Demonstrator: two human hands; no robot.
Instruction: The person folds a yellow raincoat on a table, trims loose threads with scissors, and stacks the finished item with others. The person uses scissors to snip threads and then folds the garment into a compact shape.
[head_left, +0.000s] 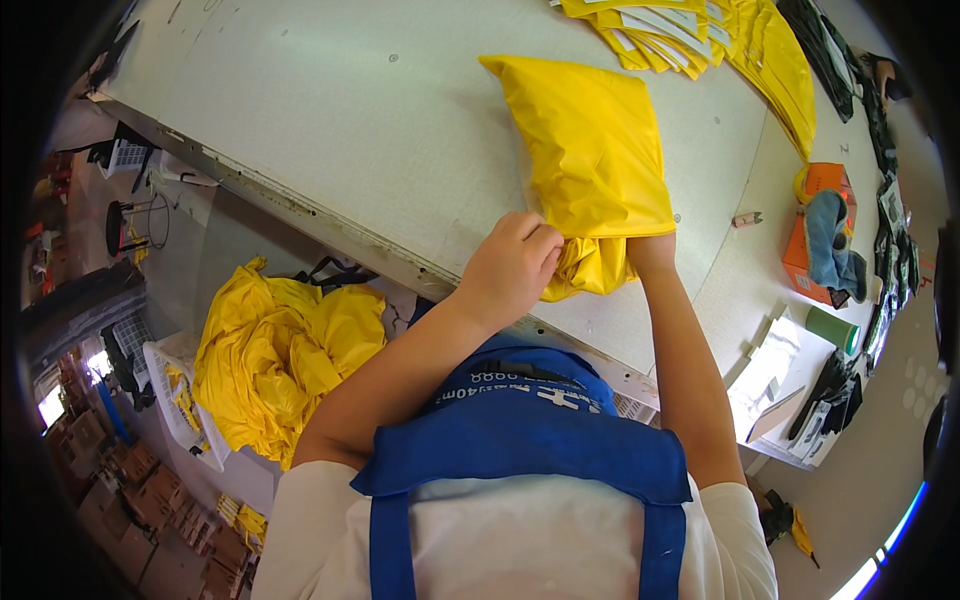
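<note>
A yellow plastic mailing bag [590, 140] lies on the pale table, its open end toward me. Crumpled yellow material [588, 268] bulges out of that opening. At the left corner of the opening, my left hand [515, 262] pinches the bag's edge between thumb and fingers. My right hand [652, 248] reaches inside at the right corner; only its wrist and back edge show, and the bag hides the fingers.
Flat yellow packages [680, 35] are stacked at the table's far right. An orange box [800, 260] with a blue cloth [830, 245] on it stands at right, near a green roll [832, 328]. Left of me, below the table edge, yellow items [265, 360] heap over a white basket [165, 385].
</note>
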